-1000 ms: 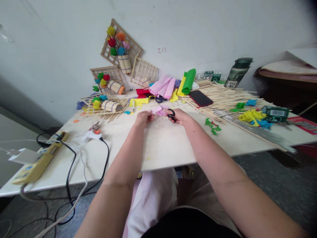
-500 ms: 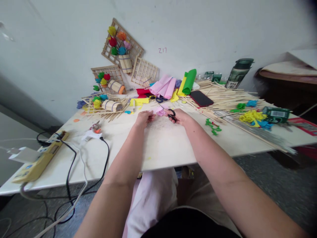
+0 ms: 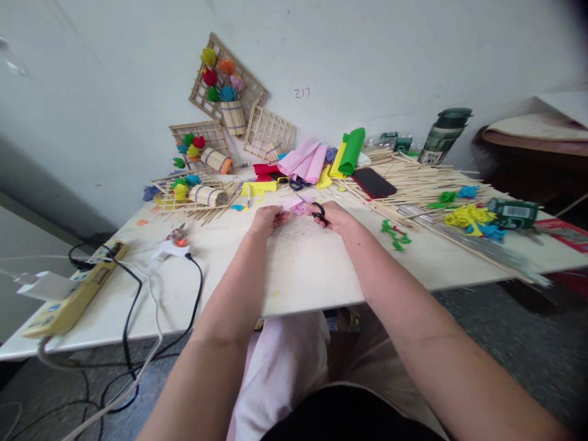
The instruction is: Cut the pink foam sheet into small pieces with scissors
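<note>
My right hand (image 3: pixel 334 215) grips the black-handled scissors (image 3: pixel 318 212), fingers in the loops. The blades point away and to the left, above pink paper (image 3: pixel 299 207) on the table. My left hand (image 3: pixel 270 219) is closed in a pinch left of the scissors, at the near left edge of the pink paper. Its fingertips seem to hold a bit of this paper, though the fingers partly hide it. Dark fine specks lie on the table between my hands. Behind them is a second pair of scissors with dark blue handles (image 3: pixel 299 184).
Beyond are rolled pink paper (image 3: pixel 303 160), a green roll (image 3: pixel 353 151) and a phone (image 3: pixel 374 182) on thin wooden sticks (image 3: pixel 422 174). Green paper pieces (image 3: pixel 395 235) lie right. A white glue gun (image 3: pixel 169 248) and a corded power strip (image 3: pixel 76 294) are left. Stick lattices with paper flowers (image 3: pixel 225 79) lean behind.
The scissors' handles and the fingers of my right hand have shifted very slightly. My left hand stays almost in place, and the things around are unchanged.
</note>
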Demonstrator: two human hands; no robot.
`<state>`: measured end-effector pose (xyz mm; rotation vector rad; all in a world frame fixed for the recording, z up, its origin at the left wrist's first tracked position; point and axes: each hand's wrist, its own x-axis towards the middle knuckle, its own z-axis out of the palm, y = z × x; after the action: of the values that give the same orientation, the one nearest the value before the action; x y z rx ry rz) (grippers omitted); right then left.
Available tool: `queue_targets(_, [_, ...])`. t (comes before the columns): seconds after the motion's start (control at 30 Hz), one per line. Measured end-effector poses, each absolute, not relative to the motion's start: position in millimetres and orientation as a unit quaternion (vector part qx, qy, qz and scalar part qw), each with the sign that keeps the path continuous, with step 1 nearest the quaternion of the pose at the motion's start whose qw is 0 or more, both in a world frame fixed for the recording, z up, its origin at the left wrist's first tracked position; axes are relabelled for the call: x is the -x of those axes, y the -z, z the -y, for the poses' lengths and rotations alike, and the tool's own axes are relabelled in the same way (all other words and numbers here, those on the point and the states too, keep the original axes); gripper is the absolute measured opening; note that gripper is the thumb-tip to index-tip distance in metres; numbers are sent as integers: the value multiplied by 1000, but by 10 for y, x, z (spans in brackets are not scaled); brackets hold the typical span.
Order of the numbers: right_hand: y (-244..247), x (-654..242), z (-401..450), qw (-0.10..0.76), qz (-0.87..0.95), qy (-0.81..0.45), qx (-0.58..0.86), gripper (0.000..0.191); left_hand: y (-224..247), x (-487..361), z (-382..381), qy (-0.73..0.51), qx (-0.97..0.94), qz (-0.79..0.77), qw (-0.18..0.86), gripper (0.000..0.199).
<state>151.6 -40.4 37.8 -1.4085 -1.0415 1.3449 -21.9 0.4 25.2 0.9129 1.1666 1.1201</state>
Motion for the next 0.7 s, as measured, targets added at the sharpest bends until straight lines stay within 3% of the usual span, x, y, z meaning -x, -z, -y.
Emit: queue_targets(0.7, [-285,-1557,329,421,462,-530,573,30,-232,231,-19,-507,-386,-510,578,9])
